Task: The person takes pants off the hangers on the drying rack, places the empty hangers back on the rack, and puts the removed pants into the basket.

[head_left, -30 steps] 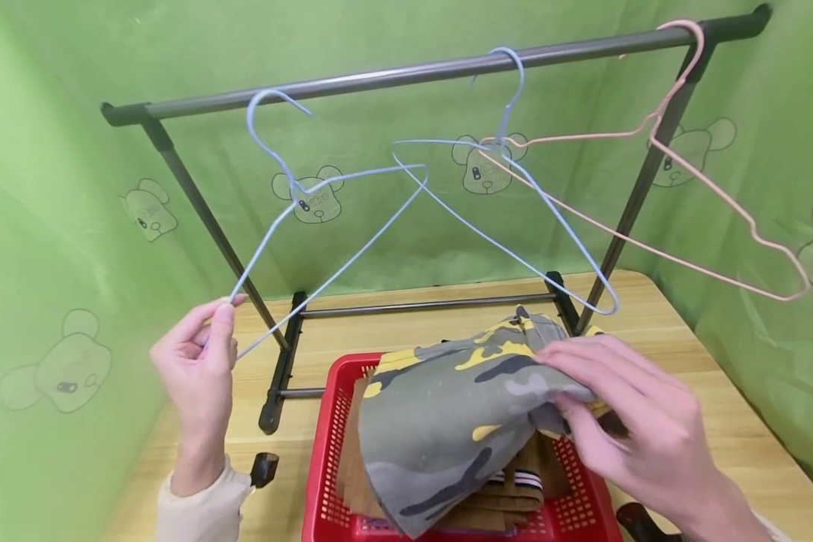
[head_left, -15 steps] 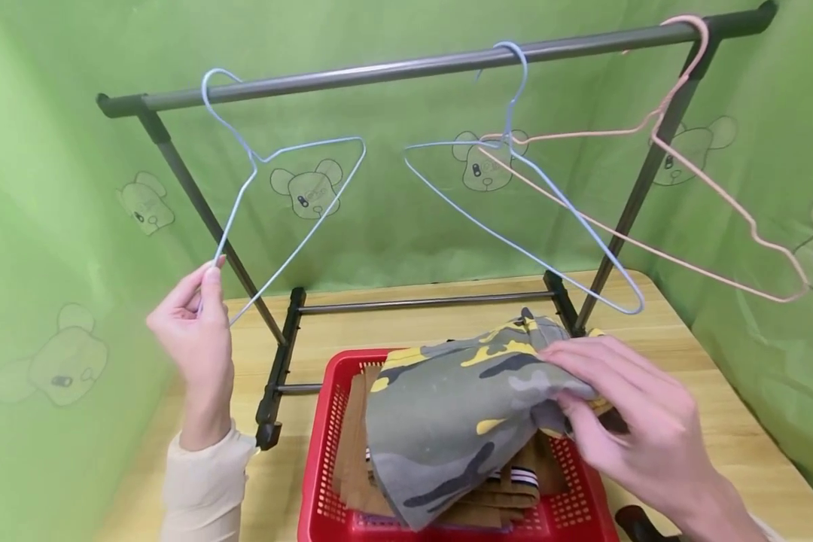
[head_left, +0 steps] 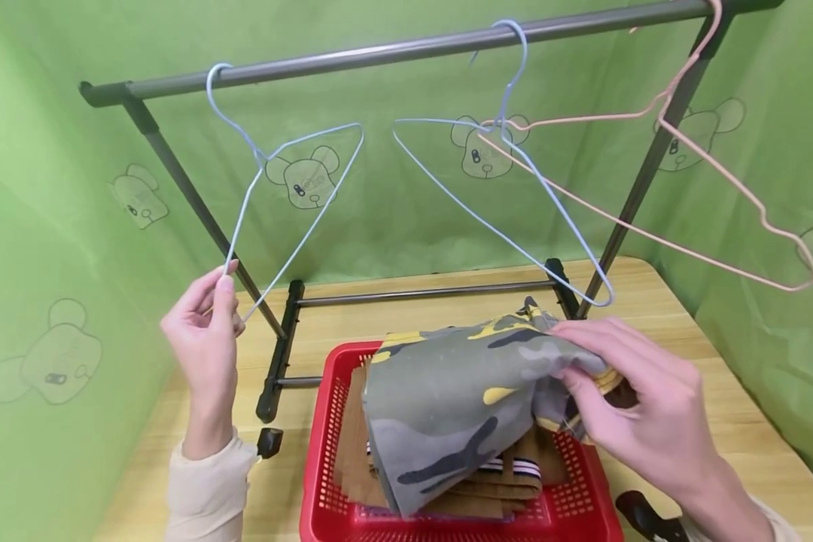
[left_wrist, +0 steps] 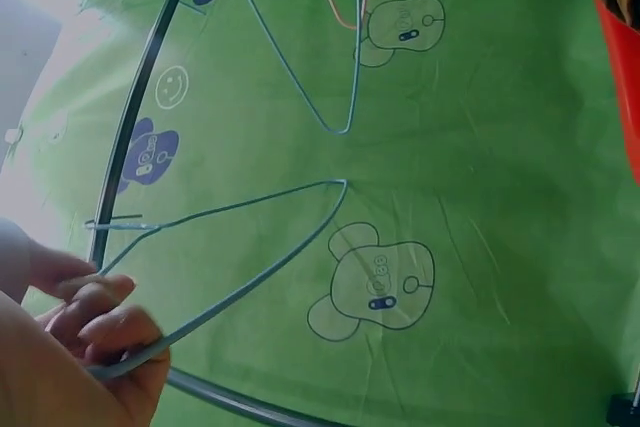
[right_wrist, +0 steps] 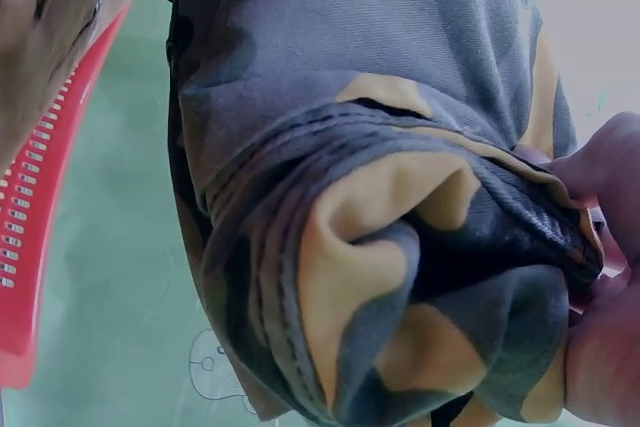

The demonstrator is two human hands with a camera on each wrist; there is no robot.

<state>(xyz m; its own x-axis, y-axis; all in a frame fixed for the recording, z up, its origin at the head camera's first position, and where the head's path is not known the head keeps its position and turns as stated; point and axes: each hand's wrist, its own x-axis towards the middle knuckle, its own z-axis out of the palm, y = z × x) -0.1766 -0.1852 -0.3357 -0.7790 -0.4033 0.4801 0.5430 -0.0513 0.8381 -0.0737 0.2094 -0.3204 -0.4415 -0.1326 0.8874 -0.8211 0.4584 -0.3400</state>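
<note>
My left hand pinches the lower left corner of a blue wire hanger. That hanger's hook lies over the left part of the dark metal rail. In the left wrist view the fingers curl round the hanger's wire. My right hand grips the bunched end of a grey, black and yellow camouflage garment, above a red basket. A stitched, folded edge of the garment shows in the right wrist view; its exact kind cannot be told.
A second blue hanger hangs mid-rail, and a pink hanger hangs at the right. Folded brown clothes with striped trim lie in the basket. The rack's black foot stands on the wooden table, with green curtains around.
The left hanger moved left and up with my left hand, its hook going from in front of the rail to over it. My right hand keeps its grip on the camouflage garment.
</note>
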